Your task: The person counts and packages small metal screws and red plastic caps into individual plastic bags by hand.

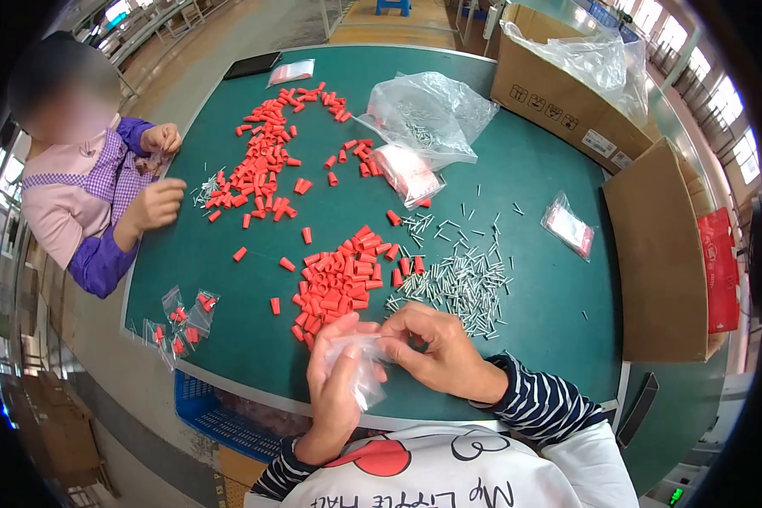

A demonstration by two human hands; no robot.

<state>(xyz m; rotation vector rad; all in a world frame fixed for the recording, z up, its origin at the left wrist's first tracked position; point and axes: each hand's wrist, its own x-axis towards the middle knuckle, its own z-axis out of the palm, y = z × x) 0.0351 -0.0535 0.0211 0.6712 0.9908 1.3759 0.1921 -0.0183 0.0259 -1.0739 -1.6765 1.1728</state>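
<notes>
Near the table's front edge, my left hand (337,385) is closed round a small clear plastic bag (366,383). My right hand (427,343) pinches the upper edge of the same bag, its fingertips close together. What the bag holds, if anything, is too small to tell. Just beyond my left hand lies a pile of red plastic cones (339,284). A pile of silver screws (461,288) spreads beyond my right hand.
A co-worker (93,178) sits at the left by more red cones (267,152). Filled bags (178,326) lie at the table's left corner. A large bag (432,110), packs of small bags (567,224) and cardboard boxes (559,97) stand or lie farther back and right.
</notes>
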